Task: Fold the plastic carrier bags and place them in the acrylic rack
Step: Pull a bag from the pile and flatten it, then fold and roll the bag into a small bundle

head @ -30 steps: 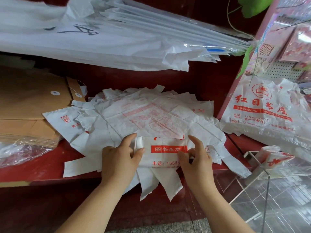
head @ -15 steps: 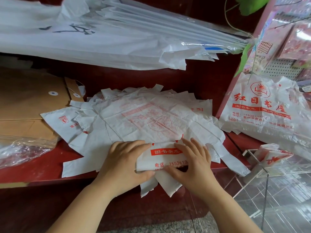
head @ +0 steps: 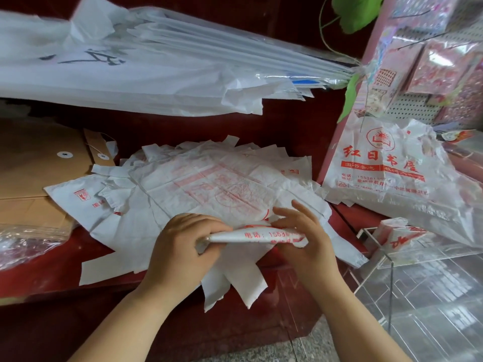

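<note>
Two hands meet on one folded bag [head: 251, 235] at the near edge of the red counter [head: 39, 259]. The left hand [head: 183, 246] pinches the bag's left end between thumb and curled fingers. The right hand [head: 305, 239] wraps its fingers over the right end, so both are grasping the same bag.

Half a second earlier both palms lay flat on this bag, pressing a wider panel with two lines of red print showing. Now the panel has been turned over once more into a narrow band, with one line of print facing the camera, and its near edge is raised off the heap. White strips, likely bag handles, hang below the band, over the counter's front. The change suggests the fold is close to finished, though a final tuck probably remains before transfer.

Beneath and behind the hands spreads the pile of loose bags [head: 209, 184], unfolded, so most of the task remains. To the right stands the acrylic rack [head: 389, 259], near the right hand; one folded packet [head: 397, 235] already sits in its top compartment. Behind the rack leans a printed bundle [head: 386, 173] of bags. Brown envelopes [head: 39, 165] lie at the left, and large white sheets [head: 130, 74] cross the far background.
</note>
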A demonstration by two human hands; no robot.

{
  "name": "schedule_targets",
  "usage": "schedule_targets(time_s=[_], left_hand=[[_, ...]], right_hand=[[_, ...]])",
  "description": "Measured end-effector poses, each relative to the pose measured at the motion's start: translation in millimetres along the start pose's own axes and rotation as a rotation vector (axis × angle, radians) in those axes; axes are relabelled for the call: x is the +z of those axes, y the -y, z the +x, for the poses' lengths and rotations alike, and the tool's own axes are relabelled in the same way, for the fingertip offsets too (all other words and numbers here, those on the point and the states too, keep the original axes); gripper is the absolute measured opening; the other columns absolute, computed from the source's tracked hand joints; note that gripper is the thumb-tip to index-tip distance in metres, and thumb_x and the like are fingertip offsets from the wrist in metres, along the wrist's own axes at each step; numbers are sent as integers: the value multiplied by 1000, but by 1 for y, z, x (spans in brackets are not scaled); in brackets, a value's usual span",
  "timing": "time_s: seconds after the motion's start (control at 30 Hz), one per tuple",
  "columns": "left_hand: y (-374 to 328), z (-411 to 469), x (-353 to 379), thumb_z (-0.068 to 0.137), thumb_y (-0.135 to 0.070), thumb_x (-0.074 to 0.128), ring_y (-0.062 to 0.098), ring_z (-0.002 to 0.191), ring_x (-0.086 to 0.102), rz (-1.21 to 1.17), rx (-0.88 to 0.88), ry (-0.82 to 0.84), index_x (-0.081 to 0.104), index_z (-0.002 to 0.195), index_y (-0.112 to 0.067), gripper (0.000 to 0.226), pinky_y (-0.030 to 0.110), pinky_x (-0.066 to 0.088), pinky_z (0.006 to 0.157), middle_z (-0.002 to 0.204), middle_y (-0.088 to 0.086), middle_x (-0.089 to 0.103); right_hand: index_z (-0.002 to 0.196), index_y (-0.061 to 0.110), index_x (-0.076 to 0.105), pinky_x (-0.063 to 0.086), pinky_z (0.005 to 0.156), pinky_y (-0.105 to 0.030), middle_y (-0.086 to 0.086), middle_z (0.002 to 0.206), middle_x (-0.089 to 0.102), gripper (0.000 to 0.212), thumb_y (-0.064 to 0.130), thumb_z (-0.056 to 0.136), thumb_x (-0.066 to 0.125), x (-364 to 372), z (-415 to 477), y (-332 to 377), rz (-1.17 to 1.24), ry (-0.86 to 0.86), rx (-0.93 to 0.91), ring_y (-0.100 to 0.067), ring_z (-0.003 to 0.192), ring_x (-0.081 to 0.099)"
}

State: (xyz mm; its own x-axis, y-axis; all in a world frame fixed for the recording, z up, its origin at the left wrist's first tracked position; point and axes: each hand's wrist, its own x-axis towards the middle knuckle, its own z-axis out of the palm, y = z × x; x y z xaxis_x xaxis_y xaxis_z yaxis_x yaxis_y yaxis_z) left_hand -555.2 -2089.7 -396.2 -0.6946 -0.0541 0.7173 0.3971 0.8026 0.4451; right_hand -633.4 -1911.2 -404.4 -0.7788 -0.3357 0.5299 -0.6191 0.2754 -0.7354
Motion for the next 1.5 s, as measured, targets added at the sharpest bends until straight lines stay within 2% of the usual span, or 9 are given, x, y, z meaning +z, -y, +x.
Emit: schedule_targets(time_s=[0.13, 0.23, 0.37, 0.57, 0.67, 0.9, 1.13, 1.3, 1.5], left_hand=[[-32, 13, -1, 79, -21, 68, -8, 64, 58, -298, -437, -2, 58, 66, -32, 21, 5, 41, 54, 65, -26, 63], [-41, 26, 7, 78, -21, 69, -5, 68, 61, -331, -542, 173, 58, 78, -34, 17, 6, 45, 57, 69, -15, 66], [-58, 40, 23, 79, -14, 70, 3, 69, 61, -360, -595, 339, 58, 81, -32, 22, 15, 50, 52, 79, -12, 65], [-84, 68, 50, 81, -10, 67, 10, 76, 60, -309, -599, 335, 60, 91, -23, 18, 15, 45, 53, 81, -10, 62], [-92, 85, 67, 82, -10, 66, 12, 78, 57, -260, -592, 315, 61, 105, -13, 23, 17, 43, 55, 90, -2, 62], [-106, 113, 110, 86, -9, 61, 4, 70, 54, -296, -594, 321, 56, 99, -19, 17, 14, 50, 46, 85, -6, 57], [-112, 130, 134, 84, -8, 62, 15, 75, 60, -212, -559, 331, 58, 99, -15, 17, 24, 54, 55, 92, 2, 61], [-123, 134, 148, 83, -9, 62, 18, 83, 57, -144, -477, 419, 60, 110, -14, 28, 35, 53, 73, 92, 0, 61], [-138, 138, 162, 82, -10, 61, 11, 66, 51, -116, -324, 590, 58, 81, -25, 16, 32, 50, 66, 67, -11, 52]], right_hand=[[70, 17, 63, 44, 65, -14, 3, 65, 65, 25, -6, 80, 63, -22, 1, 14, 231, -15, 196, 1, 64, 55], [76, 12, 64, 41, 66, -29, -19, 72, 59, 14, -1, 82, 62, -35, -4, 15, 285, -25, 280, -15, 69, 50], [78, 25, 63, 47, 67, -25, 2, 74, 65, 24, 1, 83, 61, -59, -10, 7, 318, -26, 357, -9, 70, 57], [82, 28, 59, 49, 73, -28, 2, 85, 66, 18, 11, 86, 61, -117, -11, -13, 59, 32, 357, -14, 76, 61], [86, 26, 58, 39, 66, -12, 12, 88, 59, 17, 9, 88, 58, -155, 0, -34, -133, -49, 340, 3, 77, 53], [120, 21, 57, 29, 106, -30, -1, 134, 45, 36, 7, 90, 47, -183, 27, -82, -417, 96, 401, -18, 128, 35], [105, 18, 62, 42, 68, -7, 12, 90, 60, 19, 19, 86, 61, -194, 17, -88, -226, 165, 400, 1, 79, 55], [102, 20, 57, 43, 67, -6, 14, 90, 57, 29, 3, 80, 63, -200, 2, -91, -168, 177, 368, 3, 78, 54], [96, 31, 46, 50, 84, -22, 10, 100, 58, 44, -6, 78, 61, -205, -6, -96, 37, 129, 378, -6, 96, 58]])
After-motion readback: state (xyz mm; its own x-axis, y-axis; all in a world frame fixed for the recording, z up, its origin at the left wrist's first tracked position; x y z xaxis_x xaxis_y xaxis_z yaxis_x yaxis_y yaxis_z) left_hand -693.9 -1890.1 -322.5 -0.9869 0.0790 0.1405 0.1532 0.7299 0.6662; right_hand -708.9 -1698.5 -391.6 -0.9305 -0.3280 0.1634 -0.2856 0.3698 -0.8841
